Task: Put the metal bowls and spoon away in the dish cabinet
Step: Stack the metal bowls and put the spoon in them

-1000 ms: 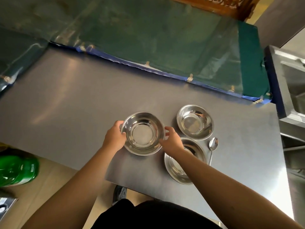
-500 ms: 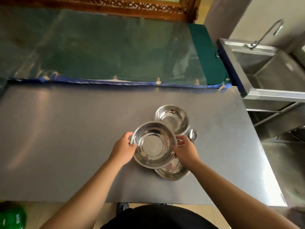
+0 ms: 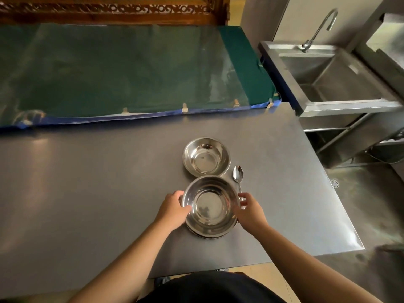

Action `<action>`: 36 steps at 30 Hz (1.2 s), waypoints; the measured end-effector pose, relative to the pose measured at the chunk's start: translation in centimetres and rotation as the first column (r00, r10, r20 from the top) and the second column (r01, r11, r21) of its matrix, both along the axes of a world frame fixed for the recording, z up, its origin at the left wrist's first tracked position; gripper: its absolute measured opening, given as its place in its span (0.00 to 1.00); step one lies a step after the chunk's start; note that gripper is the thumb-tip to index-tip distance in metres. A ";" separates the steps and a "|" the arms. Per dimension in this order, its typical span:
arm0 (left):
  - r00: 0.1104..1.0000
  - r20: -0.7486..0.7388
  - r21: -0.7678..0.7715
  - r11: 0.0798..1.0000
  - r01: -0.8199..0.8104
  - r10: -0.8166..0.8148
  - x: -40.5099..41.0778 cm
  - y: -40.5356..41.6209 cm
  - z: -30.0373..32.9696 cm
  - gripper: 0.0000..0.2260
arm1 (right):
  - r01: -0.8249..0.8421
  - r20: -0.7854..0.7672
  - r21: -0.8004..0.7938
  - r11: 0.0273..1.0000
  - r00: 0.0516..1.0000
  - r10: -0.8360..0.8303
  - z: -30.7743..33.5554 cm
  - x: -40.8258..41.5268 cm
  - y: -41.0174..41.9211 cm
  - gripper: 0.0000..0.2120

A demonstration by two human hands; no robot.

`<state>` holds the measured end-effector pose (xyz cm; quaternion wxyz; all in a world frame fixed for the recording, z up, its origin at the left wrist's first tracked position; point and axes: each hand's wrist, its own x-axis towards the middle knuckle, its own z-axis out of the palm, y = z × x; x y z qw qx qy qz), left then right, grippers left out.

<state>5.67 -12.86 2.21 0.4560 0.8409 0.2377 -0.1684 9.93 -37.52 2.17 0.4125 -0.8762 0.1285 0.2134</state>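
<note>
A shiny metal bowl (image 3: 210, 206) sits nested on a second metal bowl, of which only the lower rim (image 3: 207, 236) shows beneath it. My left hand (image 3: 172, 209) grips the top bowl's left rim and my right hand (image 3: 249, 207) holds its right rim. A third metal bowl (image 3: 206, 156) stands alone just behind them on the steel table (image 3: 87, 182). A metal spoon (image 3: 237, 174) lies to the right of the bowls, bowl end away from me, its handle running under my right fingers.
A green cloth under clear plastic (image 3: 122, 68) covers the surface behind the table, backed by a carved wooden frame (image 3: 109, 9). A steel sink (image 3: 328, 77) with a curved tap (image 3: 319, 29) stands to the right. The table's right edge drops to a wet floor.
Both hands carried the bowl rightward and set it down into the nearer bowl. The view swung right, bringing the sink fully into sight.
</note>
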 end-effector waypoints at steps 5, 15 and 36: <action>1.000 -0.012 0.125 0.992 0.011 -0.010 -0.5 -1.1 -1.0 0.18 | -0.060 0.006 -0.037 0.998 0.998 0.060 -0.6 0.4 -0.5 0.24; 0.984 -0.025 0.080 0.981 -0.174 0.177 -1.3 -3.2 -1.5 0.26 | -0.223 -0.026 -0.066 0.973 0.975 0.222 -2.2 2.5 -1.7 0.22; 0.872 -0.100 -0.069 0.871 -0.486 0.479 -4.0 2.6 -0.4 0.16 | 0.159 -0.321 0.228 0.961 0.944 -0.080 -1.2 12.5 5.5 0.18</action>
